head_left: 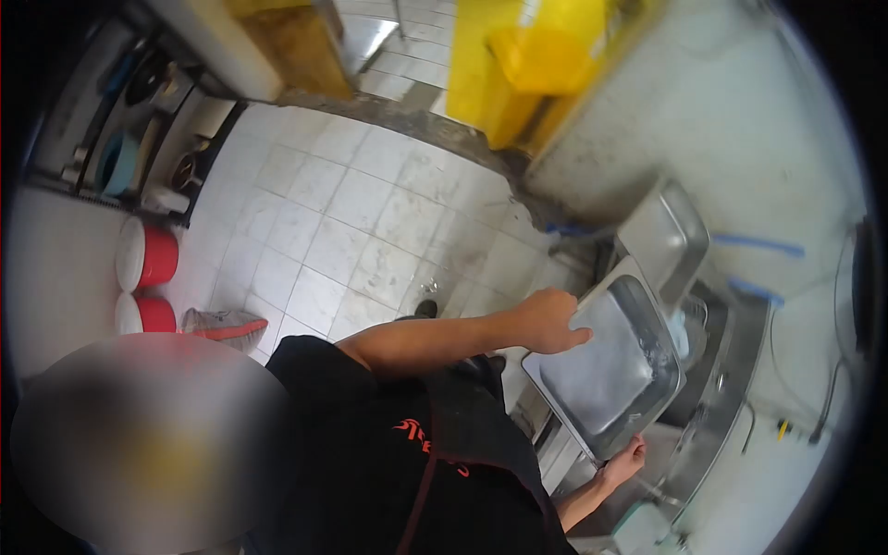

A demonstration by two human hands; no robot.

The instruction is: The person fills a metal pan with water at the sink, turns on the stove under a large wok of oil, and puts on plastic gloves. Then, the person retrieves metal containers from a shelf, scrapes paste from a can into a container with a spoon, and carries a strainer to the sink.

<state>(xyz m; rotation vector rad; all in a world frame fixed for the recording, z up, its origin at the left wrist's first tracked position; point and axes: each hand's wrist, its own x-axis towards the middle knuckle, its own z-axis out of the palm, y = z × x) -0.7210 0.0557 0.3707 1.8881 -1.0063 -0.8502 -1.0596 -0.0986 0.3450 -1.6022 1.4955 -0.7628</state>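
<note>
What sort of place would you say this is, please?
Probably a commercial kitchen's washing-up area, judging by the steel sink, the large metal pan held beside it, and the white-tiled floor.

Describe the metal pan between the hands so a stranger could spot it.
On the picture's right is a steel sink. Overlapping its left side is a broad, rectangular pan. Unlike the narrower metal container higher in view, it has the left hand and right hand at its edges.
</note>
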